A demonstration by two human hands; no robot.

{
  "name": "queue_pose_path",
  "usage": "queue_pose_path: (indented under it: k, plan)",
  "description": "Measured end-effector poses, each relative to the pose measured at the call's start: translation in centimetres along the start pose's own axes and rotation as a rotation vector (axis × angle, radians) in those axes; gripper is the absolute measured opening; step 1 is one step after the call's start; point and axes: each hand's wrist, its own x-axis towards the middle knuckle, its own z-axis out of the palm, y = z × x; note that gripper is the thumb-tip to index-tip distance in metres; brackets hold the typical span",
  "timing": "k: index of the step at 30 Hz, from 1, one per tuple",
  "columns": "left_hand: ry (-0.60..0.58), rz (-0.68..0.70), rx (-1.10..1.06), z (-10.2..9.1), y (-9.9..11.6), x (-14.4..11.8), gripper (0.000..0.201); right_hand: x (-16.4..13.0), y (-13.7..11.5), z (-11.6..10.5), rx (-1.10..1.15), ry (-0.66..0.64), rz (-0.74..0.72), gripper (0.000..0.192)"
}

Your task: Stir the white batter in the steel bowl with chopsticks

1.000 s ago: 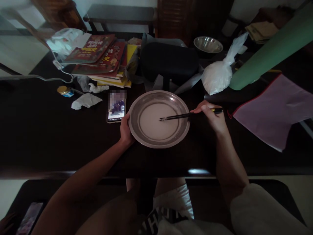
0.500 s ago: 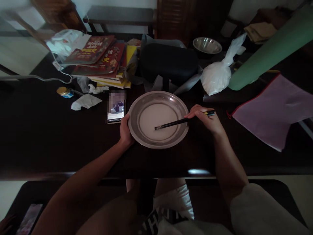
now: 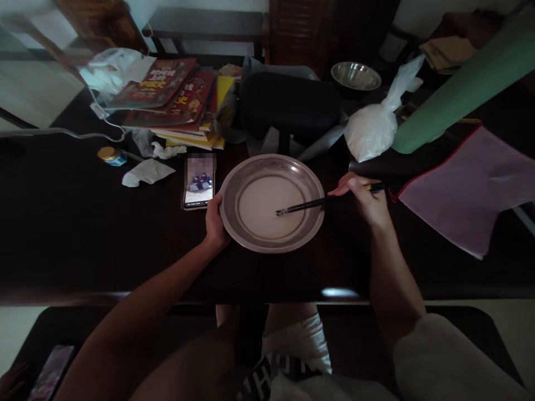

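A wide metal basin (image 3: 229, 223) holding a whitish, smooth-looking mixture (image 3: 267, 195) sits on the dark table. My left hand (image 3: 215, 225) grips its left rim, the thumb on the edge and the other fingers hidden beneath. In my right hand (image 3: 366, 203), closed beyond the right rim, is a pair of black chopsticks (image 3: 311, 204) with coloured bands near the top. They slant down over the rim, and their whitish, coated tips meet the mixture near the middle.
A lit phone (image 3: 199, 186) lies left of the basin, near crumpled tissue (image 3: 149, 172) and a small jar (image 3: 111, 156). Behind are stacked books (image 3: 167, 106), a black case (image 3: 288, 106), a tied bag of white powder (image 3: 370, 133) and another metal bowl (image 3: 356, 76). A green cylinder (image 3: 455, 94) leans at right.
My right hand has shifted to the right, drawing the chopstick tips rightward and slightly away from me through the mixture. My left hand stays on the basin. The phone's picture has changed.
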Motion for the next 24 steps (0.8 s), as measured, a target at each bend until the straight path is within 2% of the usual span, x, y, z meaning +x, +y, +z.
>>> queue_pose_path:
  k: [5,9,14,19,24]
  plan:
    - [0.022,0.008,0.000,0.23,0.22,-0.18,0.023,0.08,-0.10,0.15,-0.010,-0.147,0.006,0.032]
    - [-0.025,0.027,-0.009,0.34,0.19,-0.24,0.023,0.07,-0.02,-0.02,0.004,-0.017,-0.022,0.031]
    - [-0.032,0.018,-0.009,0.13,-0.03,0.00,0.023,0.07,0.15,-0.01,0.012,-0.141,-0.022,0.030]
    - [-0.012,0.013,-0.007,-0.14,-0.20,0.26,0.023,0.03,0.15,-0.21,-0.008,0.012,-0.020,0.033]
    - [-0.033,0.022,-0.007,-0.21,-0.20,0.29,0.024,0.01,-0.01,0.08,-0.017,-0.166,0.024,0.032]
